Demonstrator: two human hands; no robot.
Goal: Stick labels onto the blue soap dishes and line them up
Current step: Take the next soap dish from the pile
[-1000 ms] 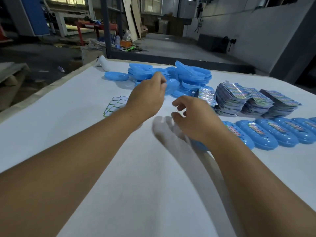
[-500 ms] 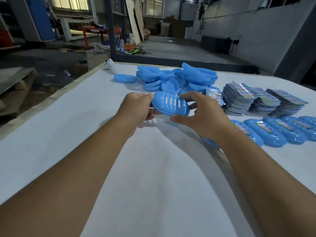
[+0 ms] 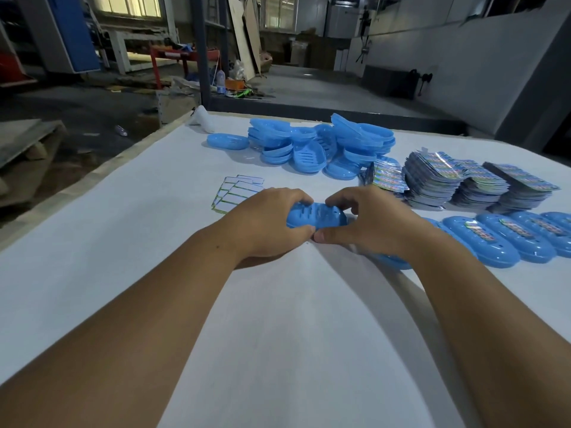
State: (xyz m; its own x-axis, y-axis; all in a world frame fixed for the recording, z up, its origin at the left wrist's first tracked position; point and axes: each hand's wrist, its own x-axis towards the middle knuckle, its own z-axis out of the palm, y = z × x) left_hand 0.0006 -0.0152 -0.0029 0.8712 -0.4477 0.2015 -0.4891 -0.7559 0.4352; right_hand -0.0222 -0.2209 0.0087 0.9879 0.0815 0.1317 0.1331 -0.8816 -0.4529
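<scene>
A blue slotted soap dish (image 3: 316, 215) lies bottom up, low over the white table (image 3: 278, 335), held between both hands. My left hand (image 3: 265, 223) grips its left end and my right hand (image 3: 367, 223) grips its right end, thumbs meeting at the near edge. A row of labelled blue dishes (image 3: 525, 239) runs to the right; its nearest dish is partly hidden under my right wrist. A heap of unlabelled blue dishes (image 3: 321, 146) sits at the far middle. Stacks of colourful labels (image 3: 445, 177) lie beyond the row.
Small white stickers with green borders (image 3: 238, 193) are spread left of my hands. One blue dish (image 3: 227, 141) lies apart at the far left, near a white object (image 3: 202, 118) at the table's corner. The table's left edge (image 3: 92, 174) drops to the workshop floor.
My left hand took a dish from the heap and my right hand joined it. Both hands have turned it bottom up and brought it down toward the table.
</scene>
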